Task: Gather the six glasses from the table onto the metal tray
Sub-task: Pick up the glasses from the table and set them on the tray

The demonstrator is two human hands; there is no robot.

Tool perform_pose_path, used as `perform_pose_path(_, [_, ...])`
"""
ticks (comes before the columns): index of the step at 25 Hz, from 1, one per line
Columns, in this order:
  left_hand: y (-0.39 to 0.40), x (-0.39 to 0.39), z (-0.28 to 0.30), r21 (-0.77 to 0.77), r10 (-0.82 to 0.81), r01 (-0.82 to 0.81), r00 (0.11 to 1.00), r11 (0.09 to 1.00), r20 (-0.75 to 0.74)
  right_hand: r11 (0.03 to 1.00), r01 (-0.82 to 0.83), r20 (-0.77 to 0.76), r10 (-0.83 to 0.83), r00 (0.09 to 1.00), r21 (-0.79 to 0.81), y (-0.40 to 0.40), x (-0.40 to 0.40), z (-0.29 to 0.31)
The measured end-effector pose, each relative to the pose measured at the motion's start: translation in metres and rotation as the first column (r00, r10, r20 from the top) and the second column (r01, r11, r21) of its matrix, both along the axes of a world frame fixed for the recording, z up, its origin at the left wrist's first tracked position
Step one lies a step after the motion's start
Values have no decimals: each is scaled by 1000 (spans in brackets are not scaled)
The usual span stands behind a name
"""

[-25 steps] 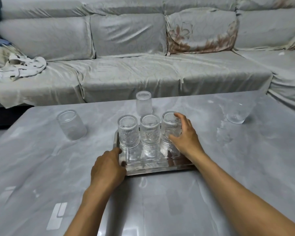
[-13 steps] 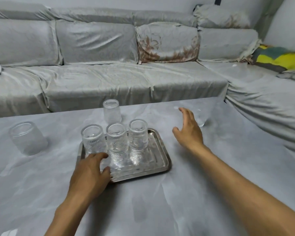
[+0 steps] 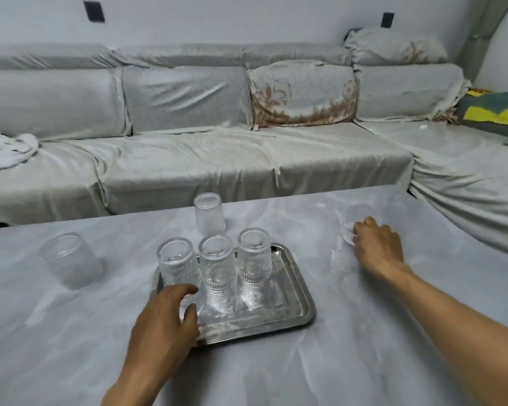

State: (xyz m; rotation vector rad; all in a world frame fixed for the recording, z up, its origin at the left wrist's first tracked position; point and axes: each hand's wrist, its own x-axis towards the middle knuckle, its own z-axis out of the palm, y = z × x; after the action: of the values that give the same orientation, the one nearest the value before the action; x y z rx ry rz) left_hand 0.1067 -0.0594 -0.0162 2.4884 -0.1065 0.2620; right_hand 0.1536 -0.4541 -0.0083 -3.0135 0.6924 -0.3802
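- Three ribbed glasses (image 3: pixel 217 266) stood on the metal tray (image 3: pixel 295 291).
- The left hand (image 3: pixel 163 323) rested on the tray's near-left corner.
- The right hand (image 3: pixel 377 247) touched a far glass (image 3: pixel 355 222).

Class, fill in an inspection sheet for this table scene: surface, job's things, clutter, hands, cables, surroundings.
Surface: grey marbled table.
Job's things: metal tray holds three ribbed glasses; frosted glass behind it, another far left, clear glass at right.
Clutter: nothing seen.
Hands: left hand rests on the tray's near corner; right hand touches the clear glass, grip unclear.
Cables: nothing seen.
Surroundings: covered sofa, wall sockets.
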Motion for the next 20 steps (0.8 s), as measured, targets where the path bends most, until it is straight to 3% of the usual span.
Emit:
perform_pose_path(2, [0,1,7,-56,-7,10,999,998,39,993,-68,195,48,980,101,31,-17,10])
perform_pose_path(4, [0,2,18,-164,1,3,1000,986,22,954,-250,351,180,919,165,79,-39,23])
perform_pose_path(6, [-1,-3,29,-486,-22,-38,993,873,-117,805,-454,525,216,823,382,135,-66,33])
perform_pose_path(7, [0,-7,36,-661,-84,-91,970,745,-228,623,-537,588,149,795,569,165,-77,37])
perform_pose_path(8, [1,-10,41,-771,-175,-156,928,618,-329,368,-576,598,64,799,730,194,-85,38])
perform_pose_path(10, [10,-15,45,-870,-309,-186,884,456,-351,-58,-514,512,-43,858,856,241,-92,31])
perform_pose_path(12, [21,-18,47,-908,-292,-146,917,392,-273,-328,-430,427,-85,900,841,273,-94,25])
perform_pose_path(14, [29,-16,47,-915,-176,-149,958,374,-228,-464,-344,351,-74,933,817,290,-91,19])
perform_pose_path(15, [31,-14,47,-900,-94,-162,972,404,-218,-454,-320,332,-56,941,832,293,-88,16])
perform_pose_path(16, [31,-11,47,-866,5,-174,981,468,-194,-382,-314,325,-35,945,869,293,-85,13])
perform_pose_path(18, [31,-6,48,-717,208,-220,972,661,-106,-52,-364,365,22,931,930,288,-81,11])
perform_pose_path(20, [28,-1,48,-492,287,-244,958,836,12,251,-484,468,125,875,838,283,-80,14])
